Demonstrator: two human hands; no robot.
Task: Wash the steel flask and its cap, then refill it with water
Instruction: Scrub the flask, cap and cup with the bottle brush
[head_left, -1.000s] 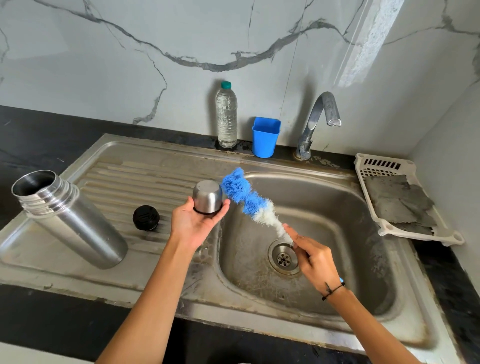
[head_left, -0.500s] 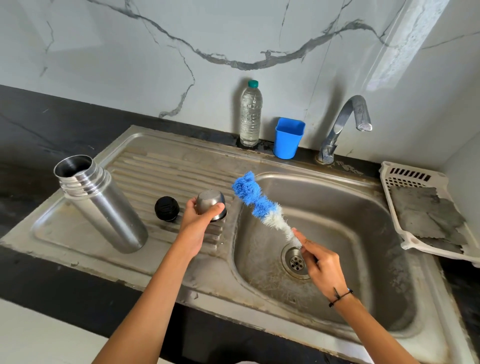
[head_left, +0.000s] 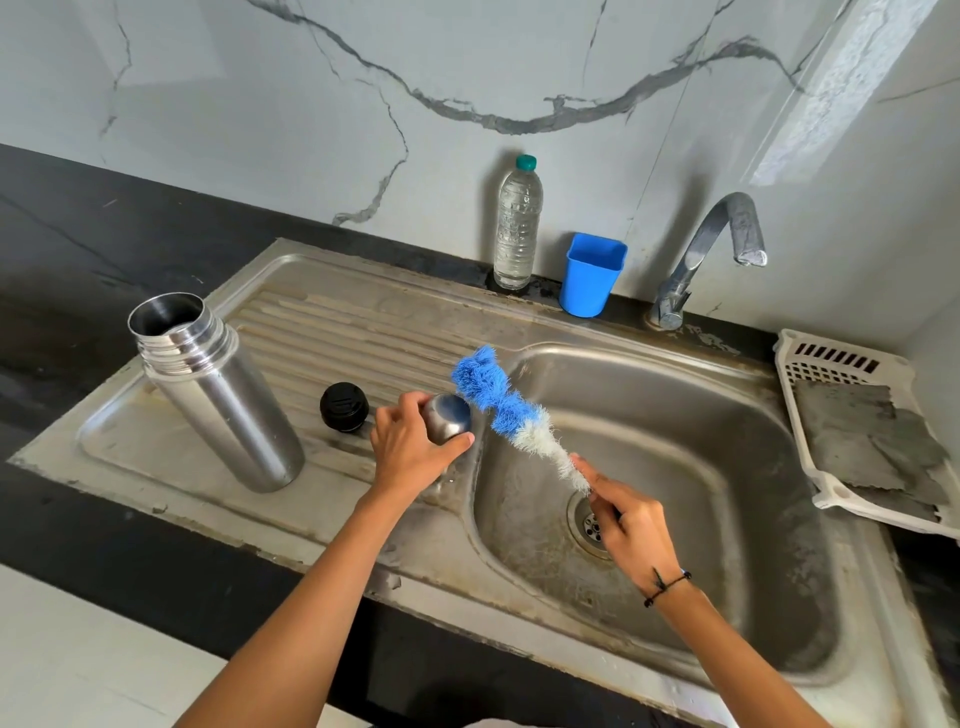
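Steel sink (head_left: 779, 415) set in a dark counter, marble wall behind. Your left hand (head_left: 410, 447) curls round the steel cap (head_left: 448, 422) at the drainboard's right edge; your right hand (head_left: 631, 525) pinches the bottle brush (head_left: 506, 410). The open flask (head_left: 218, 395) stands far left (unsupported): a stray elbow could topple it, and the wet cap may slip.

Steel cap (head_left: 448, 423) lower, beside black stopper (head_left: 344, 406).
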